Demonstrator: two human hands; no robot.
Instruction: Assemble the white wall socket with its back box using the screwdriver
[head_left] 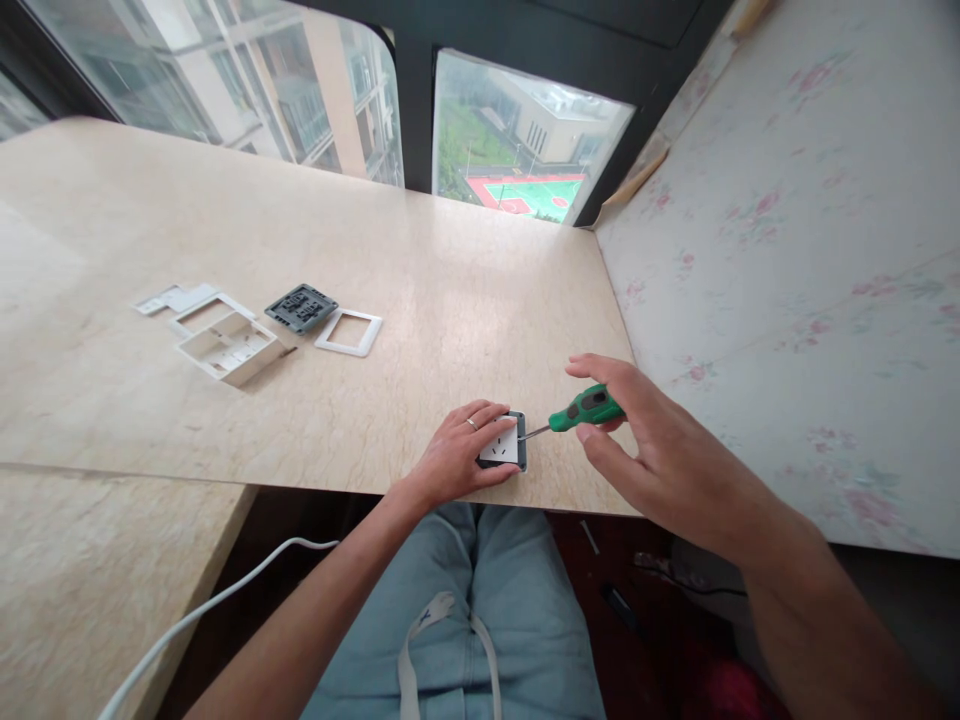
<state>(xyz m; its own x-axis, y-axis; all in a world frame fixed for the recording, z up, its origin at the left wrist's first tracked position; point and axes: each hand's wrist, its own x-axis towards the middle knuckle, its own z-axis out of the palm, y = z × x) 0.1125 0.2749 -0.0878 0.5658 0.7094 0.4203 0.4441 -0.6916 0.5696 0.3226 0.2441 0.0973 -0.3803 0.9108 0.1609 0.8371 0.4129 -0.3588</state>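
A white socket panel in a dark grey frame (500, 447) lies on the stone ledge near its front edge. My left hand (459, 455) rests over the panel's left side, fingers curved around it and holding it against the ledge. To the right, my right hand (641, 435) has its fingers around the handle of a green screwdriver (589, 407). The screwdriver lies almost level, and its metal tip meets the right side of the panel's frame. Whether the tip sits in a slot is too small to tell.
Further left on the ledge (480, 270) are a white open box (232, 348), white frames (350, 332), a dark grey module (301, 307) and a flat white piece (176, 298). A papered wall (795, 270) bounds the right; a white cable (217, 600) hangs lower left.
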